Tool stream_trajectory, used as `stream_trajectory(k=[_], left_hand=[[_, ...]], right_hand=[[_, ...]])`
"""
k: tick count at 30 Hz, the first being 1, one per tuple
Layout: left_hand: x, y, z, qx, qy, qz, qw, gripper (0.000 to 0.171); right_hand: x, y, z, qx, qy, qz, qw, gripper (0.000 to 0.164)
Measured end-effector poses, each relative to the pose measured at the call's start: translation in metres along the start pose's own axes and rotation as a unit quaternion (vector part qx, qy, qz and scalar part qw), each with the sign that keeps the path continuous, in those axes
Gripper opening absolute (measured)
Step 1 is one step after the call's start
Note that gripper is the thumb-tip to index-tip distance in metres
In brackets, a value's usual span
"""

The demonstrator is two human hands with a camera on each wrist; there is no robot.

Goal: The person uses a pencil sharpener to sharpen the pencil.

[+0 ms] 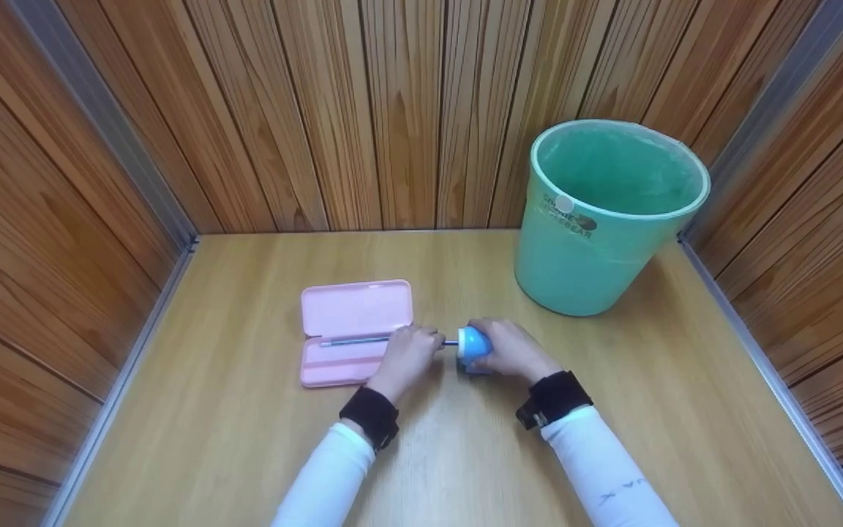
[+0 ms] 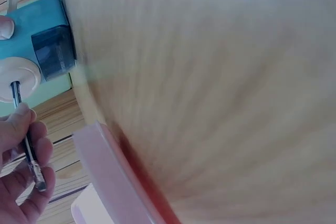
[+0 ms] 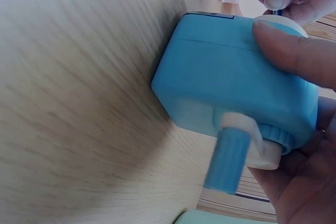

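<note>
A blue crank pencil sharpener (image 1: 474,344) stands on the table, with my right hand (image 1: 518,351) gripping it from the right. In the right wrist view, the thumb lies along the sharpener's (image 3: 231,72) body, and its crank handle (image 3: 228,161) sticks out at the back. My left hand (image 1: 408,357) pinches a dark pencil (image 2: 30,156), whose far end sits in the sharpener's white front opening. A clear shavings drawer (image 2: 54,52) shows below that opening. Under my left wrist side, an open pink pencil case (image 1: 357,310) holds another pencil (image 1: 348,342).
A tall green bin (image 1: 582,256) stands at the back right, against the wood-panelled wall (image 1: 399,117). Metal edging (image 1: 132,344) runs along the table's left side, and similar edging (image 1: 758,351) along the right.
</note>
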State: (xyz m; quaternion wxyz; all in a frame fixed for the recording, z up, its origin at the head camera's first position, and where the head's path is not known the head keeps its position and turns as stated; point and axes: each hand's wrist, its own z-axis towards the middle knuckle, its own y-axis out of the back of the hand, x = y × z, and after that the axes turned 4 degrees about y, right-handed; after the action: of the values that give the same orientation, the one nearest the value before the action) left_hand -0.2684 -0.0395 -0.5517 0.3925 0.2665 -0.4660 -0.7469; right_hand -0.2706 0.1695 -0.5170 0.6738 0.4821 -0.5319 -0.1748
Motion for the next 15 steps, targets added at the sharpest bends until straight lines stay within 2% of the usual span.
stream_trajectory(k=[7,15], left_hand=[[-0.0054,0.0009,0.0042,0.041,0.019,-0.035,0.9984,0.014],[-0.0082,0.0013,0.0078,0.044,0.02,-0.035,0.9982,0.013]], right_hand=[[-0.003,-0.0013,-0.0016,0.001,-0.007,0.005,1.0,0.062],[-0.0029,0.0,-0.0008,0.0,-0.008,0.011,1.0,0.062]])
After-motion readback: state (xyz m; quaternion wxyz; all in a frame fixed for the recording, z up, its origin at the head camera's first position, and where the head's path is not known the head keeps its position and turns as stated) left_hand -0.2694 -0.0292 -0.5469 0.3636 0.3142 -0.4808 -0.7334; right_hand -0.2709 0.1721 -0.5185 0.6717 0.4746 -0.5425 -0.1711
